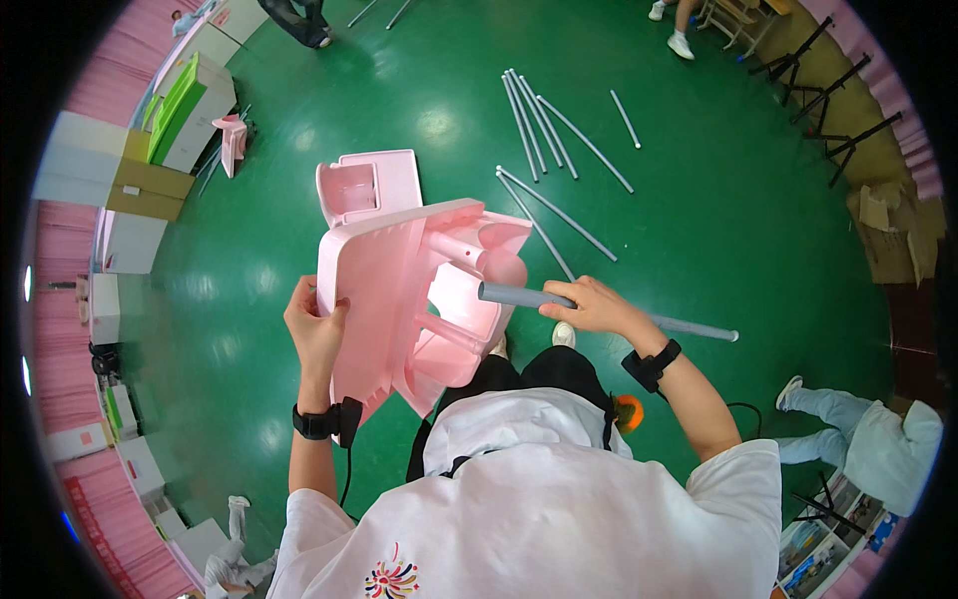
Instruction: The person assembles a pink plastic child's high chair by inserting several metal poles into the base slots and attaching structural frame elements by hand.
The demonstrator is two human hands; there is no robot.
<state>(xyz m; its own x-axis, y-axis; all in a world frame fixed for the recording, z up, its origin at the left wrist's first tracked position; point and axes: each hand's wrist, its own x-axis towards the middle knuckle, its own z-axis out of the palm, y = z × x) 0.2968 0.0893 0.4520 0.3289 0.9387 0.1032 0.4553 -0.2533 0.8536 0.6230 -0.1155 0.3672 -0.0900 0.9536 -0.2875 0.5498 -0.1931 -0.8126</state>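
Note:
A moulded pink plastic part [374, 290], with a flat panel and hollow sockets on its inner side, is held tilted in front of my body. My left hand [315, 324] grips its left edge, thumb on the panel and fingers behind it. In my right hand [593, 305] is a long grey tube [689, 327], its open end pointing left at the pink part. That end overlaps the part's right side in view; whether they touch I cannot tell. A second pink part [401, 178] rests on the floor just beyond.
Several grey tubes [559, 215] lie spread on the green floor [439, 120] ahead and to the right. Another pink part [232, 145] stands by the white and green cabinets at far left. Black stands [823, 100] and cardboard [883, 235] line the right side. Other people are around the edges.

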